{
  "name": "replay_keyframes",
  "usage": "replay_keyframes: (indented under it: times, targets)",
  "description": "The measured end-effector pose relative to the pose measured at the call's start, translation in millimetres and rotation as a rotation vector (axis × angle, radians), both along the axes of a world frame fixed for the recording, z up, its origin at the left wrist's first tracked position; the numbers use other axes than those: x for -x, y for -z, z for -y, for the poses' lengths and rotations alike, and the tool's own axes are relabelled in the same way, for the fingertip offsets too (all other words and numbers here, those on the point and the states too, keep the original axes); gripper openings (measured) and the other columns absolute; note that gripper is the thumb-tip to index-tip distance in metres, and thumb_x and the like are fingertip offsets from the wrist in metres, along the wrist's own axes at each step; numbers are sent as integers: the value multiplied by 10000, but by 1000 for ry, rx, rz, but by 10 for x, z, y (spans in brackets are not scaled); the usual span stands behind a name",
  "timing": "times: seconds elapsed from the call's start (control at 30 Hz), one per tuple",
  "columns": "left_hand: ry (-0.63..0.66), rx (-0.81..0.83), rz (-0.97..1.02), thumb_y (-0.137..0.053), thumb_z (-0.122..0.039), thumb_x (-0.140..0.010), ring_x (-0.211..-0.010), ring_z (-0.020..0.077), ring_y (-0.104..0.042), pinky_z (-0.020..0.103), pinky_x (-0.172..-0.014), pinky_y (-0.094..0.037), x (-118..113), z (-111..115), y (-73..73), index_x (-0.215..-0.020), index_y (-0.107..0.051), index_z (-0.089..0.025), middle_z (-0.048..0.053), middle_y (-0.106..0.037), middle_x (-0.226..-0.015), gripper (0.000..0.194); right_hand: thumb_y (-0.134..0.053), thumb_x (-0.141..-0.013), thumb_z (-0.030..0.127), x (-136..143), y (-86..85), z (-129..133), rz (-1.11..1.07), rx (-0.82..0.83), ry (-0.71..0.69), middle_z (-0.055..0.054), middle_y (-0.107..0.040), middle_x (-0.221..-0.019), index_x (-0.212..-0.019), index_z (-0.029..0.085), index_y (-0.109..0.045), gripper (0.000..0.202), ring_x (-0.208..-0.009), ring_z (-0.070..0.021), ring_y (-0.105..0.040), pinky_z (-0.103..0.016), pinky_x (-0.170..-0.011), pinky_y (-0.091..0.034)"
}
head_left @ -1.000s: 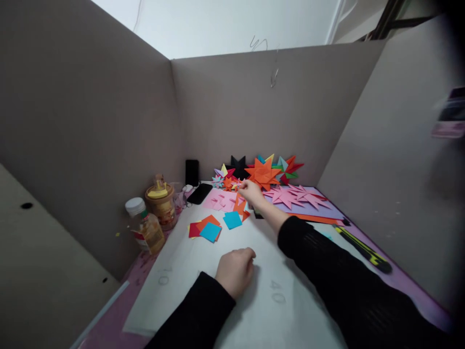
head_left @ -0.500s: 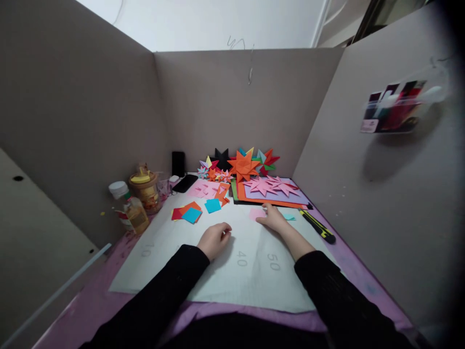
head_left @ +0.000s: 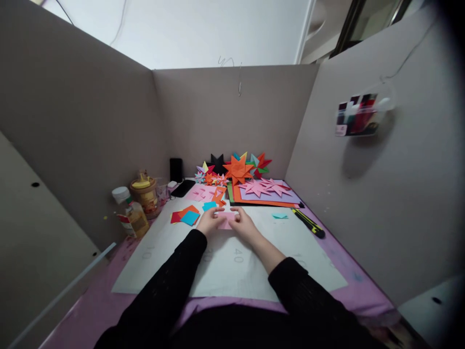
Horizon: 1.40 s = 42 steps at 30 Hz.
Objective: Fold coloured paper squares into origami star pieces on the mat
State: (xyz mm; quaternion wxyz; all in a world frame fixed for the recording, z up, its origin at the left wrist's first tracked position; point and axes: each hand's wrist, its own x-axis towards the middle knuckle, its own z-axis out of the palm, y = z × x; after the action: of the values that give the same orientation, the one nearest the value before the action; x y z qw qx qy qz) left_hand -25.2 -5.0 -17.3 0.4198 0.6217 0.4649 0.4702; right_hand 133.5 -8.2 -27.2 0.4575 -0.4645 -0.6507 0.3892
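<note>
A small pink paper square point(head_left: 226, 221) is held between both hands over the white sheet point(head_left: 232, 276). My left hand point(head_left: 209, 221) grips its left side, fingers closed on the edge. On the opposite side, my right hand point(head_left: 245, 225) pinches the right edge between thumb and fingers. Just left of my left hand lie red, orange and blue paper squares point(head_left: 190, 217), and another blue square point(head_left: 209, 206) sits right behind it. A folded teal paper piece point(head_left: 280, 216) rests to the right of my right hand.
A black-and-yellow box cutter point(head_left: 308, 223) lies at the right. Paper stars point(head_left: 239, 169) stand at the back beside pink stars point(head_left: 257, 188) on stacked coloured sheets. At the left are a bottle point(head_left: 134, 215), a lidded cup point(head_left: 145, 196) and a black phone point(head_left: 183, 188). Grey partitions surround the table.
My right hand has picked up the pink square from the right and brought it left to the middle. My left hand has moved forward and taken hold of it too. The view has shifted.
</note>
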Motion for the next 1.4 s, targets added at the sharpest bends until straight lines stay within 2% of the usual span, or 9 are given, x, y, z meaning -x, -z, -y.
replay_keyframes:
  times: [0.17, 0.4, 0.53, 0.63, 0.83, 0.93, 1.03, 1.2, 1.4]
  targets:
    - [-56, 123, 120, -615, -252, -665, -409, 65, -439, 169, -409, -326, 53, 46, 165, -995, -591, -108, -50, -506, -492, 361, -424, -663, 132, -43, 124, 63, -2, -89, -71, 48, -544, -644, -1111, 217, -477, 459, -587, -117, -494, -226, -599, -390]
    - [-59, 190, 311, -588, -178, -634, -447, 76, -502, 173, -427, -381, 18, 11, 217, -1001, -587, -105, -20, -567, -561, 375, -418, -667, 117, -89, 164, -7, 5, -226, -135, -25, -605, -966, -987, 195, -610, 382, -784, -130, -535, -242, -699, -414]
    - [-24, 207, 363, -610, -158, -617, -458, 73, -513, 173, -447, -409, 13, 8, 232, -954, -594, -111, -17, -583, -575, 341, -544, -695, 234, -109, 171, 11, -42, -159, -77, -30, -640, -829, -841, 177, -647, 187, -729, -141, -553, -251, -667, -427]
    - [23, 238, 412, -644, -174, -617, -534, 104, -579, 200, -499, -460, 7, 28, 206, -933, -584, -121, 7, -624, -659, 326, -620, -673, 304, -134, 172, 11, -99, -136, -49, -26, -644, -773, -795, 180, -654, 177, -705, -150, -559, -259, -648, -430]
    - [121, 318, 401, -685, -287, -662, -707, 190, -664, 191, -494, -466, -17, 94, 120, -930, -568, -137, 90, -663, -863, 328, -672, -639, 301, -116, 139, -8, -332, -79, -52, -38, -648, -855, -665, 175, -608, 143, -763, -156, -574, -274, -708, -430]
    - [145, 325, 391, -714, -300, -637, -706, 203, -668, 191, -485, -463, -34, 103, 104, -910, -566, -134, 94, -665, -853, 352, -688, -613, 283, -92, 115, -4, -439, -25, -58, -13, -634, -743, -597, 171, -560, 171, -654, -130, -550, -266, -657, -418]
    - [157, 304, 391, -718, -333, -635, -719, 203, -667, 192, -495, -463, -41, 104, 99, -919, -561, -135, 92, -661, -862, 380, -687, -598, 272, -74, 99, 6, -465, 1, -14, 22, -580, -587, -574, 170, -541, 180, -549, -110, -491, -255, -592, -387]
    - [79, 152, 285, -595, -484, -720, -796, 191, -641, 236, -566, -494, -23, 119, 74, -1050, -533, -140, 127, -625, -994, 481, -682, -594, 284, -68, 92, 16, -452, -22, 52, 21, -576, -581, -559, 171, -520, 201, -551, -115, -481, -258, -590, -376]
    - [20, -212, -86, -736, -328, -588, -907, 206, -592, 280, -667, -496, -23, 192, 84, -1116, -521, -181, 106, -597, -1087, 589, -653, -634, 314, -47, 99, 67, -376, -42, 52, 26, -550, -588, -616, 173, -540, 182, -544, -111, -464, -243, -558, -367]
